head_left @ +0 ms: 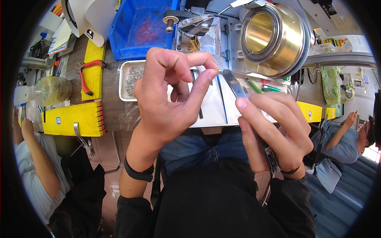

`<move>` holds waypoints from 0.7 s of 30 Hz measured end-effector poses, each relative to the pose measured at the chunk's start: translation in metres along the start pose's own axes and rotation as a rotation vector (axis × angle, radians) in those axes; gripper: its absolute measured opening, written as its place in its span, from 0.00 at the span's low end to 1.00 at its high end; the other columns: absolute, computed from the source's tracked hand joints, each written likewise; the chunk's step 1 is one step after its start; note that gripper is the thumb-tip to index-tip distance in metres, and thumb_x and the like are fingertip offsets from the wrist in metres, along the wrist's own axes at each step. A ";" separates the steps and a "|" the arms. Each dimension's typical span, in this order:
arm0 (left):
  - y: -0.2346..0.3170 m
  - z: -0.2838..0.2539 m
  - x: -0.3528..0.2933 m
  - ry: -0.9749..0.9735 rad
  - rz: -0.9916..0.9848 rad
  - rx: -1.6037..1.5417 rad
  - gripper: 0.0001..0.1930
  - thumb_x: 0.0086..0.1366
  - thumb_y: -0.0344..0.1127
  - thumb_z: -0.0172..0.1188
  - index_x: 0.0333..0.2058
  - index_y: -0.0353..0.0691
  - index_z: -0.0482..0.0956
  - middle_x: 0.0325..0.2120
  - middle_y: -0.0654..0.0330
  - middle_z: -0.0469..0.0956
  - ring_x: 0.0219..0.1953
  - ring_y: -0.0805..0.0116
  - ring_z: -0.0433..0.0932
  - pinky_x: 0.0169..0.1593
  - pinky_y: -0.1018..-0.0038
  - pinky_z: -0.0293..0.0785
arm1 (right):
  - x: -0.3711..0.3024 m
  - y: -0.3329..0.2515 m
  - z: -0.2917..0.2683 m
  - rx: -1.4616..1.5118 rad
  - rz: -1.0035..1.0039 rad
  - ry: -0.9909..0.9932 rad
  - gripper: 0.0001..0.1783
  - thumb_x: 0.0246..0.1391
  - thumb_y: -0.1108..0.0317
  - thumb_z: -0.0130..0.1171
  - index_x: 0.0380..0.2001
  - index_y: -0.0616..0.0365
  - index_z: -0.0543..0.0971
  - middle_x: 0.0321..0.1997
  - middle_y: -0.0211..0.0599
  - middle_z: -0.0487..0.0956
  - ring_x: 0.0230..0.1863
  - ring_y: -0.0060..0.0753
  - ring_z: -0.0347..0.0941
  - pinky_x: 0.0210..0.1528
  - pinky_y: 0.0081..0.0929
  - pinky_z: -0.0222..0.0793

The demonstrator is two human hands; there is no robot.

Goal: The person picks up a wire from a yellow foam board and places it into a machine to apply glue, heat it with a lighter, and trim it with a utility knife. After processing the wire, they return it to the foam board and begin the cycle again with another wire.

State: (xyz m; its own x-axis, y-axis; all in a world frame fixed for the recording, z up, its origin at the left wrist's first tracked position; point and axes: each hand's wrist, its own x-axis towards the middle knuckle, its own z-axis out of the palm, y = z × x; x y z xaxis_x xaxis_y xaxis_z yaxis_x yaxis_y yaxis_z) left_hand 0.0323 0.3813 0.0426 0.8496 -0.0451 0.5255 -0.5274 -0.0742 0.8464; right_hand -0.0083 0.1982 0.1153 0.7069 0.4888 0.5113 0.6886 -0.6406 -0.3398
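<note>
My left hand is raised above the work surface, thumb and forefinger pinched together at the tips. A tiny pale bit shows at that pinch, too small to name. In my right hand lies a long, flat grey metal tool, its kind unclear. Its rounded far end points up toward the left fingertips, close to the pinch; whether they touch I cannot tell. The tool's other end comes out below my fingers. Under both hands is a white work surface with slim dark and blue rods on it.
To the left, a white tray holds many small metal pieces. Red-handled pliers rest on a yellow board. Behind are a blue bin, a metal clamp fixture and a large brass-coloured cylinder. Other people sit at both sides.
</note>
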 end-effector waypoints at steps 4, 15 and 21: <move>0.001 0.000 -0.001 -0.005 0.001 0.006 0.21 0.57 0.15 0.62 0.34 0.42 0.56 0.35 0.47 0.80 0.16 0.89 0.54 0.23 0.91 0.53 | 0.001 0.008 0.004 0.000 -0.132 0.068 0.23 0.27 0.82 0.66 0.36 0.70 0.81 0.32 0.45 0.77 0.28 0.40 0.74 0.29 0.29 0.72; 0.004 0.000 -0.001 -0.001 -0.015 0.004 0.21 0.57 0.15 0.62 0.34 0.42 0.56 0.34 0.48 0.80 0.16 0.89 0.54 0.23 0.91 0.53 | -0.001 -0.004 -0.001 0.011 0.000 -0.018 0.23 0.37 0.84 0.63 0.42 0.62 0.81 0.36 0.44 0.79 0.34 0.43 0.75 0.38 0.33 0.73; 0.004 0.002 -0.004 0.000 -0.044 -0.010 0.22 0.57 0.16 0.63 0.34 0.42 0.56 0.34 0.49 0.81 0.16 0.89 0.55 0.24 0.91 0.53 | -0.003 0.005 0.001 0.040 -0.097 0.087 0.22 0.32 0.83 0.66 0.38 0.71 0.81 0.32 0.46 0.78 0.29 0.40 0.75 0.29 0.29 0.73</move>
State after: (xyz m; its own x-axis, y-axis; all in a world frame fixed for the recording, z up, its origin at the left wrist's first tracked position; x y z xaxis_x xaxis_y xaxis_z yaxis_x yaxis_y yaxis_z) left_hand 0.0270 0.3793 0.0440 0.8721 -0.0424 0.4874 -0.4892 -0.0661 0.8696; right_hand -0.0064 0.1937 0.1116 0.6212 0.4933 0.6089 0.7603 -0.5678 -0.3157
